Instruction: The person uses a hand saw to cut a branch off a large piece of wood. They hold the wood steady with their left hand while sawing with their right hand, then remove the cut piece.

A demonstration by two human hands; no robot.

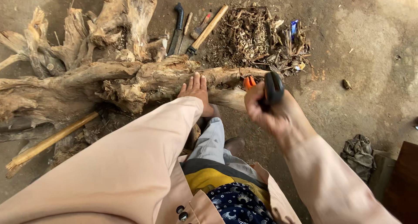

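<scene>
One tool, black-and-orange grip, clenched in right hand, blurred, just above thin end of root. Left hand flat on root, fingers spread, holding nothing. Root sprawls across dirt floor. Beyond: knife, hammer, chip pile. Stick lower left, rag right.

We see what looks like a rough woodworking yard: bare dirt floor, big driftwood root, wood chip pile, and hand tools, probably chisels and a hammer.
</scene>
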